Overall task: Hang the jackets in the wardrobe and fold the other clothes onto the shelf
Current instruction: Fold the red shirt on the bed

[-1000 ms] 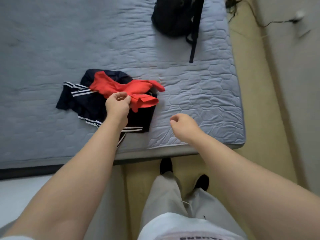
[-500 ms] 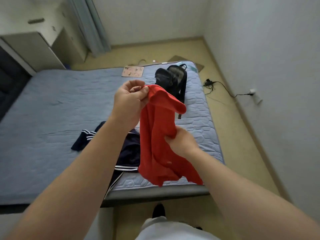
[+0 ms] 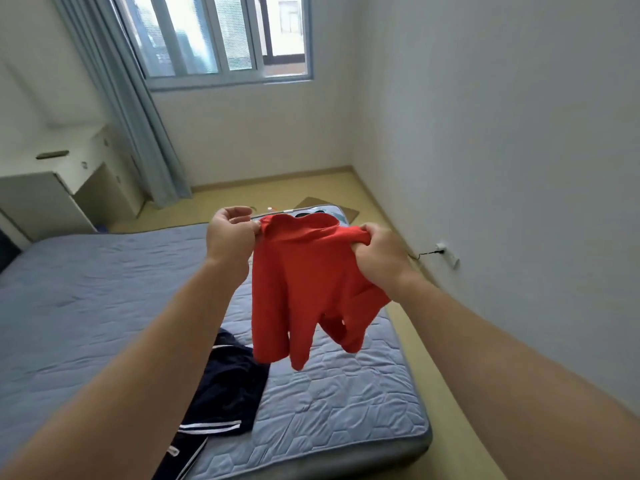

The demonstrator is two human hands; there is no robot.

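Head view: your left hand (image 3: 230, 237) and right hand (image 3: 379, 258) each pinch a top corner of the red fabric garment (image 3: 304, 289), held above the quilted grey-blue mattress (image 3: 86, 299).

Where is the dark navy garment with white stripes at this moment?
Head view, low centre: the navy garment lies on the grey quilted mattress, below the held red garment, beside the left forearm.

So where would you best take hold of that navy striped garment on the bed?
Probably a raised fold near the middle of the navy striped garment, pinched from above, reaching in over the bed's near edge. It lies crumpled on the mattress, so folds stand up to pinch. The red garment, held up in the air, leaves that part uncovered.
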